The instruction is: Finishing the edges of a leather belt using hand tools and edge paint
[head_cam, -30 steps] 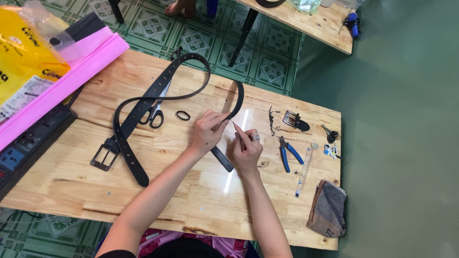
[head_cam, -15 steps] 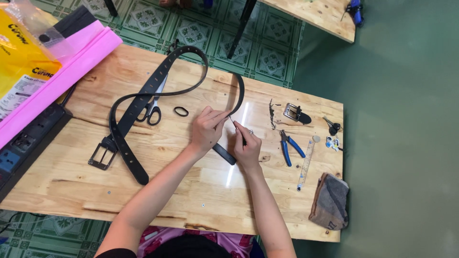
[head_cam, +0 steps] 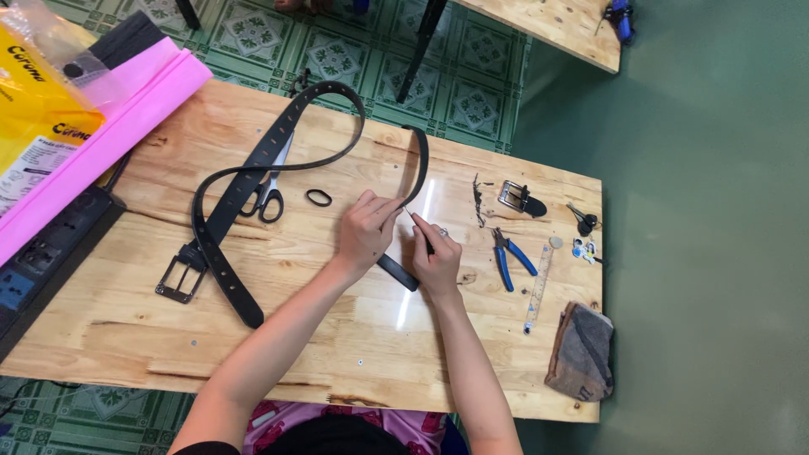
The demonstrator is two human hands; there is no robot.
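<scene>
The left hand is closed on one end of a black belt, which is pinched against the table near its middle. The right hand is closed around a thin pointed tool, whose tip is set at the belt end just beside the left fingertips. The work on this end is judged to be under way and not finished: no buckle is fitted here, while a loose silver buckle lies apart to the right. At the other end of the belt, to the near left, a dark square buckle is already attached. A small black loop lies unused on the table, and scissors are partly covered by the strap.

Further right, blue-handled pliers, a ruler, small dark scraps and a folded grey cloth are laid out. At the far left, a pink box and a yellow bag are cut off by the frame edge, as is a black power strip.

What the tool tip is doing to the belt cannot be made out, since the spot is covered by the fingers. The kind of tool cannot be told with certainty. The small items at the far right edge of the table are too small to identify.
</scene>
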